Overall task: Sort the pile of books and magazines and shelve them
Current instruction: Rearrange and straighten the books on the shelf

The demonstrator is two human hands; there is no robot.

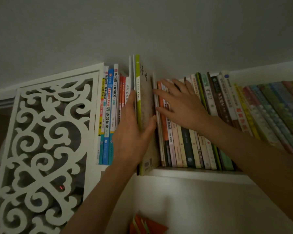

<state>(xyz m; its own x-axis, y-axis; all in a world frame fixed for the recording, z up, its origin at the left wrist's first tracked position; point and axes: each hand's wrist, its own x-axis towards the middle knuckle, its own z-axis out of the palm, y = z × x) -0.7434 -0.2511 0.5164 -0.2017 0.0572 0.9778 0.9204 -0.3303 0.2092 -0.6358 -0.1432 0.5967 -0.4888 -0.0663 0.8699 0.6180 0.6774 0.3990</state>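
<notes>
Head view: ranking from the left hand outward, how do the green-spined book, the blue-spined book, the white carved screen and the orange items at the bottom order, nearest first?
1. Green-spined book: held by the left hand, mid-shelf.
2. Blue-spined book: just left of the hand, shelved upright.
3. White carved screen: farther left, beside the shelf.
4. Orange items: far below, at the bottom edge.
</notes>
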